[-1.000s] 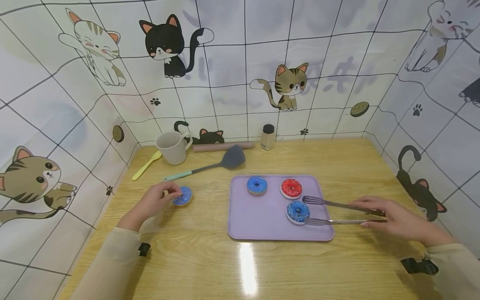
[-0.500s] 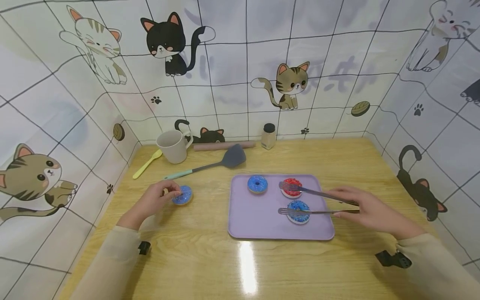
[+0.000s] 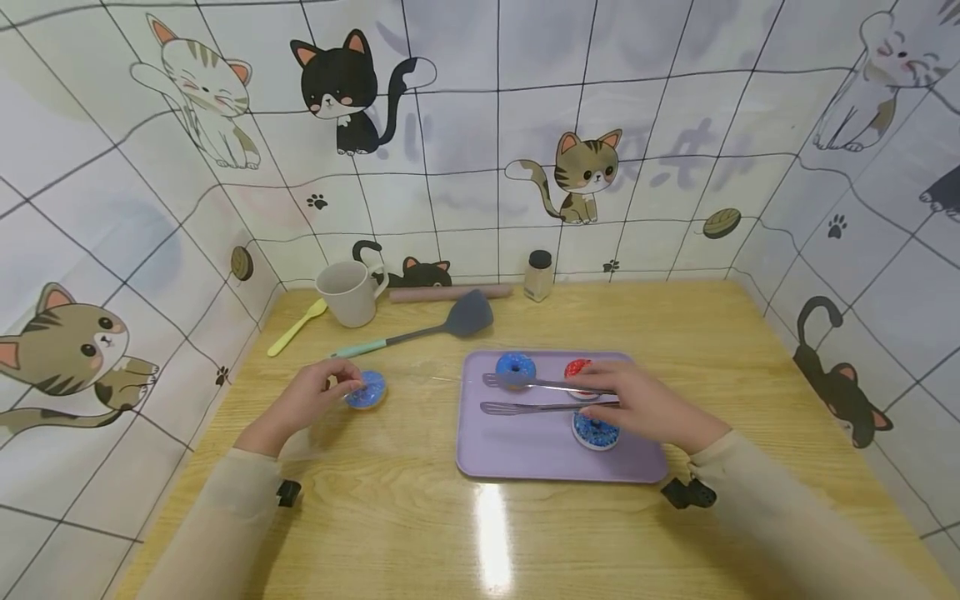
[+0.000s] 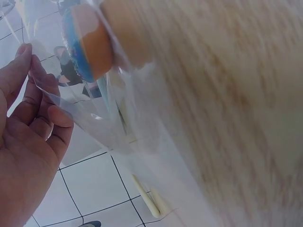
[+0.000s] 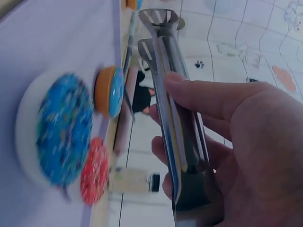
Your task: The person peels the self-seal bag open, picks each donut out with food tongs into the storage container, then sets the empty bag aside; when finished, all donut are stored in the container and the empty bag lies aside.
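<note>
Over the purple tray [image 3: 525, 454] at centre frame, the right hand [image 3: 645, 408] grips metal tongs [image 3: 536, 396]; the left hand [image 3: 303, 404] pinches a clear bag [image 4: 90, 118] around a blue doughnut [image 3: 367, 390].

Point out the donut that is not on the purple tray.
It is the blue donut at the left hand, lying on the wooden table inside clear plastic wrap. The other three, two blue and one red, sit on the tray.

My tray [image 3: 525, 450] at desk [image 3: 420, 525] centre with three doughnuts on it, fourth doughnut [image 3: 368, 389] to its left, mug [image 3: 347, 292], spatula [image 3: 420, 328] and jar [image 3: 537, 275] behind.
</note>
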Demonstrator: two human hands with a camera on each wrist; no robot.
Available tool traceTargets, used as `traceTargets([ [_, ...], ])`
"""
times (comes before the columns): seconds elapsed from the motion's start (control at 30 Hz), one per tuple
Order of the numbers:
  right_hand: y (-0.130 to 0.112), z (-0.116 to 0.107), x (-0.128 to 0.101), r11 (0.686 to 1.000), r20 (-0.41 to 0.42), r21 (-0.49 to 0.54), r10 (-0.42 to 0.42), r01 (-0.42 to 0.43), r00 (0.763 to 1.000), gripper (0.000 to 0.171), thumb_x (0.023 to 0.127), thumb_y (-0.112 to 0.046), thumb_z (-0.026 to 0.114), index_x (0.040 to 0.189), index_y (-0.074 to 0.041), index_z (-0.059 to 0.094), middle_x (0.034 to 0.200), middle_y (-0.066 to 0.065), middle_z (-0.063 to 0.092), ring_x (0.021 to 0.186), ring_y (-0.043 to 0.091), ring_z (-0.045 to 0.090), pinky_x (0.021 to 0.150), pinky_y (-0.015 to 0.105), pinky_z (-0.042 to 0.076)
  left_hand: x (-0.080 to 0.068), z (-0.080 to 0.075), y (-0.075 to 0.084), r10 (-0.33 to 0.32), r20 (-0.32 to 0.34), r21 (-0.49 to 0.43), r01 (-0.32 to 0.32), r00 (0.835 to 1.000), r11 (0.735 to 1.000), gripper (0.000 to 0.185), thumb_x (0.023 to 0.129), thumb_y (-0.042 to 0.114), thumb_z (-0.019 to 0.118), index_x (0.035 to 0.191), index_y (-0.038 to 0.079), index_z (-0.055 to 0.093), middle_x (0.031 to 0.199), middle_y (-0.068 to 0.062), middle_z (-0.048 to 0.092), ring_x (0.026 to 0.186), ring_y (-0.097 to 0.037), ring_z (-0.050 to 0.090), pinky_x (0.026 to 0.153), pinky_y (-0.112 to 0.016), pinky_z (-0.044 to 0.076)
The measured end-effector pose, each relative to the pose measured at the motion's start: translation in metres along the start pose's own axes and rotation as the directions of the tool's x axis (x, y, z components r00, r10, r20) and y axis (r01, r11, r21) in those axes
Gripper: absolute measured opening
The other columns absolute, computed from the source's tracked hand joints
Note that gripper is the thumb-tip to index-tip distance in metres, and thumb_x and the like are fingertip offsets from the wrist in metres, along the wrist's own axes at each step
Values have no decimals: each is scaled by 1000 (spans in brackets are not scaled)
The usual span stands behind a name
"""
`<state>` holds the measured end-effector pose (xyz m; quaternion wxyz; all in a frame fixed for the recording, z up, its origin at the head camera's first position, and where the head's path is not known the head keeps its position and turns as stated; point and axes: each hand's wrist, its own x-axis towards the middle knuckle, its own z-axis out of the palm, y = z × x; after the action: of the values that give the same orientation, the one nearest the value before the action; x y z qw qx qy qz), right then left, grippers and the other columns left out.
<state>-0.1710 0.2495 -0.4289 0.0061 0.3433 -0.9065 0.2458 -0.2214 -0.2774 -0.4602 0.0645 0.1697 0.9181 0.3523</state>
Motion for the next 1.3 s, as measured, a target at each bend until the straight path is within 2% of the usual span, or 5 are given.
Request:
traceTargets([
  [0.13,-14,11,22,999,30,-2,-36,36,999,46,92,-22,80,137,-21,69,117,-1,71,99,17,65,81,36,53,-2,0,0,-11,-7,9,11,1000,1000,11,102,27,66,105,17,69,98,-4,70,84,-16,54,75,-30,44],
  [0.53,-33,51,71,999,70,4,-40,39,997,47,92,-23,80,137,-15,69,123,6,70,113,22,64,97,43,53,-1,-2,4,-7,-17,34,7,1000,999,11,102,25,67,107,16,68,100,-4,71,87,-18,56,78,-31,45],
  [0.8,-38,74,96,999,91,36,-43,40,995,48,93,-25,80,138,-16,68,119,6,69,108,21,62,95,41,51,0,1,4,16,-31,36,-15,999,999,9,102,23,67,107,16,68,98,-1,70,84,-17,56,76,-31,45],
  [1.0,-41,88,110,999,93,38,-28,25,995,49,94,-31,78,140,-19,65,130,4,68,122,22,62,105,42,50,2,3,5,39,-33,33,-38,999,999,8,101,24,68,105,17,69,99,1,69,88,-16,57,77,-31,45],
  [1.3,-52,95,128,997,81,51,-68,64,994,52,95,-26,78,142,-8,63,131,8,66,124,23,61,106,41,49,2,3,12,87,-29,34,-86,996,996,4,100,20,68,103,16,69,96,-5,70,80,-16,54,69,-27,42],
])
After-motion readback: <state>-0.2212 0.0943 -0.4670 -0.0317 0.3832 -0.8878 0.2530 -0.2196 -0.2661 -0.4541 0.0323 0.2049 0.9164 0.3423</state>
